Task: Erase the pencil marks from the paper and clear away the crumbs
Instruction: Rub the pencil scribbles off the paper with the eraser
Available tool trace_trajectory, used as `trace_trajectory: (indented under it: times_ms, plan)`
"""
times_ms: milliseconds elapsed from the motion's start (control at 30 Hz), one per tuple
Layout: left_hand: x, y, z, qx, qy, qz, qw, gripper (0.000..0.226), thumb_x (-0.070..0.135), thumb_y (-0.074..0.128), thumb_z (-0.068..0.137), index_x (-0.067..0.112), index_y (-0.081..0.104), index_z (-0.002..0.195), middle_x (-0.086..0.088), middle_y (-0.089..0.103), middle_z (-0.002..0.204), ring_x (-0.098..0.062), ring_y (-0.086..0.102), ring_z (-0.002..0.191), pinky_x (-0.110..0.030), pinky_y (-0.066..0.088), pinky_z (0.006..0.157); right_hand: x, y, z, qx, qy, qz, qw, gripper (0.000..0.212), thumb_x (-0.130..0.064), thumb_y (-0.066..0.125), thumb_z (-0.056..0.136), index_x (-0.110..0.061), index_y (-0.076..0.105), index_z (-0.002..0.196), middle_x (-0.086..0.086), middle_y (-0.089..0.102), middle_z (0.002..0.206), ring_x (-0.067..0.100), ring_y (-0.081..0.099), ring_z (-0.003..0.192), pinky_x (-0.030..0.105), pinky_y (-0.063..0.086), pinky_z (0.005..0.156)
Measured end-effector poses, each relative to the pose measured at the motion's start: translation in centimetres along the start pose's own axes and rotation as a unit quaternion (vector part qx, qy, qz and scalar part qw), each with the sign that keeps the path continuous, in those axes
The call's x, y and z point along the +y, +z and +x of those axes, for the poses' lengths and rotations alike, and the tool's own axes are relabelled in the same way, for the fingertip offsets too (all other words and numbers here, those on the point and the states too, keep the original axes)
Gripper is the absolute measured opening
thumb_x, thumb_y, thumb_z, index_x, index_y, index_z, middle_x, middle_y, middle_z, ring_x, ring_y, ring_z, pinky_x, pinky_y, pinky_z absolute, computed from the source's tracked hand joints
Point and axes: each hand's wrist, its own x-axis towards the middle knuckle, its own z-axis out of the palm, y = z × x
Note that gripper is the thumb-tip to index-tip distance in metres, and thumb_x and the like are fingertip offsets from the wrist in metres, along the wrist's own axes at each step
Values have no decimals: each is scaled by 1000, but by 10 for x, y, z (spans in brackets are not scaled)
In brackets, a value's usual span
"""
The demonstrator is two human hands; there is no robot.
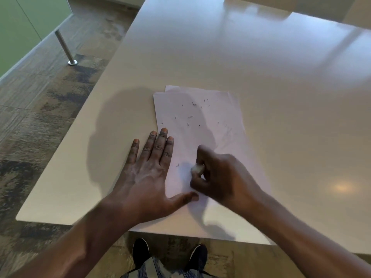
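Note:
White sheets of paper [210, 121] lie on the beige table [261, 67], one on top of another. Dark eraser crumbs [193, 104] are scattered over the far half of the top sheet. My left hand [148, 169] lies flat with straight fingers on the paper's left edge, thumb across its near part. My right hand [220, 177] grips a small white eraser [197, 168] with curled fingers and holds it down on the near part of the sheet. A faint pencil trace shows at the right of the paper [230, 133].
The table's near edge [180, 231] runs just under my wrists, its left edge [80, 127] slanting away. A metal leg [65, 48] stands on the patterned floor at the left. My shoes [140, 251] show below the table.

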Motion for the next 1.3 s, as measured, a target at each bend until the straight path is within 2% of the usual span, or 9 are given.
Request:
trace_trajectory:
  times_ms: [67,200,367,567,667,800,967,1167,1300]
  plan:
    - [0,0,0,4,3,0,1000,128,101,-8,60,15,-42,149,-3,-54,153,-20,-45,145,-51,-17,125,19,-11,9,58,49,-39,996,25,-25,73,84,-17,49,87,-3,59,62,20,57,54,35,46,51]
    - [0,1,-1,12,5,-8,1000,128,101,-1,63,16,-40,150,-2,-52,155,-18,-44,146,-50,-19,124,56,-42,29,164,156,-127,966,25,-29,67,82,-17,45,81,0,55,60,31,52,59,37,43,54]
    - [1,0,0,11,4,-10,1000,131,100,-22,52,15,-40,150,-4,-52,155,-19,-44,146,-50,-17,125,6,-5,4,14,-2,-45,999,24,-24,68,87,-22,45,92,-8,52,60,18,54,54,33,47,52]
    - [1,-2,-1,1,6,-4,1000,130,102,-21,52,16,-44,148,-2,-56,152,-18,-47,144,-50,-18,125,55,-39,30,143,126,-111,975,21,-27,63,86,-18,45,85,-2,52,60,30,49,58,38,41,53]
    - [1,-2,-1,0,4,0,1000,130,100,-23,51,15,-45,147,-2,-57,151,-19,-47,144,-51,-17,125,36,-25,29,124,97,-64,985,17,-23,65,85,-18,48,86,-2,53,60,26,49,55,35,40,52]
    - [0,0,0,4,4,-4,1000,130,100,-21,53,15,-42,149,-3,-54,153,-19,-44,146,-50,-16,125,2,-2,-2,-7,-19,-13,1000,21,-20,70,87,-19,49,91,-15,45,56,1,49,47,10,34,50]
    - [1,0,0,5,0,-3,1000,130,102,-8,59,15,-42,149,-2,-54,154,-19,-44,146,-50,-19,124,43,-32,17,111,108,-93,984,22,-26,66,87,-21,44,84,-4,49,57,23,41,52,41,43,52]
    - [0,1,0,9,0,2,1000,130,101,-15,56,14,-41,150,-4,-52,155,-20,-42,147,-51,-16,125,2,-4,-13,-26,-18,-10,999,24,-23,71,90,-17,49,96,-17,46,58,-3,45,48,18,36,51]
    - [1,0,1,5,-2,9,1000,128,100,-4,62,14,-42,149,-4,-53,155,-20,-43,147,-51,-18,125,30,-23,7,81,105,-105,986,21,-29,67,89,-21,48,90,-11,48,58,14,46,49,33,36,50]
